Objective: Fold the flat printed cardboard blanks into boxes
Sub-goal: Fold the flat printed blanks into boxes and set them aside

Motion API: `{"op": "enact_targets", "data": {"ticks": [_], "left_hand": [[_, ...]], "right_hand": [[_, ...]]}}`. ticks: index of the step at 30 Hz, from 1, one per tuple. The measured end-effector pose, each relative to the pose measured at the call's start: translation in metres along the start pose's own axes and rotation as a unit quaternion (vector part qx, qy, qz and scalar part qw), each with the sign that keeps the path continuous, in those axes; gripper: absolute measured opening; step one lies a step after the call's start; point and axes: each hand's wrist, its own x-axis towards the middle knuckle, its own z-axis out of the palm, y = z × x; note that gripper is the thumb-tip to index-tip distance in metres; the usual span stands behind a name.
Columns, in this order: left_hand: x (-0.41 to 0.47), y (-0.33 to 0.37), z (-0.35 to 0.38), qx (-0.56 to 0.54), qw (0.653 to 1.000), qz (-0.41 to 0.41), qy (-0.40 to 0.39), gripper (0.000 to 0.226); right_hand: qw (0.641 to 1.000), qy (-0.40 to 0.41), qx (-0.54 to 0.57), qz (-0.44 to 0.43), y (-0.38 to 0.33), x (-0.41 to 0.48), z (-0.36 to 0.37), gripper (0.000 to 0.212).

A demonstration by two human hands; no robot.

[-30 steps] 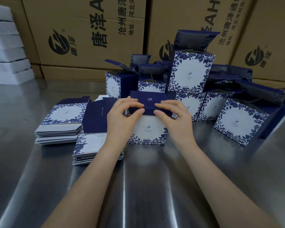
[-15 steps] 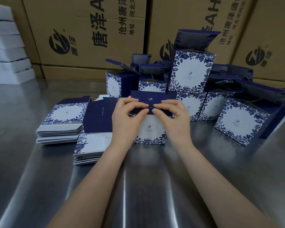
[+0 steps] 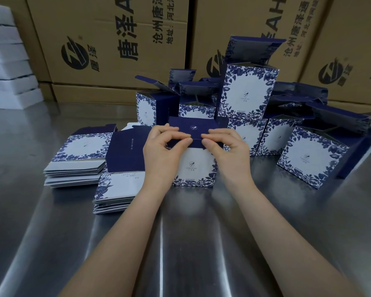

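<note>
Little has moved over the last second: both hands remain at the same navy lid flap (image 3: pixel 193 127), and the box (image 3: pixel 193 166) they work on stands where it stood. That box sits upright on the steel table (image 3: pixel 191 243), its white front face with the blue leaf border turned toward the person.

The left hand (image 3: pixel 161 155) pinches the lid's front edge between curled fingers and thumb, at the left part of the box top. The right hand (image 3: pixel 234 153) pinches the same edge in the same way on the right part, its fingertips close to those of the left hand. The lid lies nearly flat over the box top.

Just left of the box, partly behind the left wrist, lies a stack of flat blanks (image 3: pixel 116 189), its top sheet showing a navy panel. Farther left of the box lies a second stack of blanks (image 3: pixel 77 166).

Behind the box and to its right stands a cluster of folded boxes, most with their top flaps up; a tall box (image 3: pixel 247 93) rests on top of others, and one tilted box (image 3: pixel 311 159) stands apart to the right. Well behind the box rise brown shipping cartons (image 3: pixel 116 50), with white foam slabs (image 3: pixel 7 67) piled far to its left.
</note>
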Motion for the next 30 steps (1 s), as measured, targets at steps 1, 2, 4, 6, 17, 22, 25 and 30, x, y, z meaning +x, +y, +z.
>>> {"op": "enact_targets", "data": {"ticks": [1,2,4,6,17,22,25,30], "left_hand": [[0.0,0.0,0.0,0.0,1.0,0.001,0.0,0.017],[0.0,-0.001,0.0,-0.001,1.0,0.001,-0.002,0.017],[0.0,-0.002,-0.004,-0.016,1.0,-0.005,-0.017,0.017],[0.001,-0.003,-0.009,-0.044,0.999,-0.013,-0.029,0.018],[0.004,-0.005,-0.01,-0.054,0.998,-0.02,-0.021,0.021],[-0.002,-0.008,-0.013,-0.091,0.994,-0.047,-0.036,0.026],[-0.004,-0.007,-0.012,-0.116,0.991,-0.068,-0.018,0.028],[-0.009,-0.005,-0.011,-0.072,0.996,-0.055,0.023,0.019]], "right_hand": [[1.0,-0.002,-0.001,-0.001,0.0,0.0,-0.001,0.019],[1.0,-0.009,-0.001,-0.002,0.001,0.001,-0.002,0.019],[1.0,-0.031,0.003,0.0,0.002,0.001,-0.006,0.021],[0.999,-0.043,0.006,0.001,0.003,0.002,-0.01,0.022],[1.0,-0.008,0.001,-0.011,0.007,0.001,-0.005,0.018],[0.999,0.01,-0.036,-0.034,0.007,-0.008,-0.003,0.016],[0.998,0.032,-0.048,-0.035,0.003,-0.012,-0.002,0.015],[0.993,0.087,-0.075,-0.037,-0.003,-0.013,-0.011,0.016]]}}
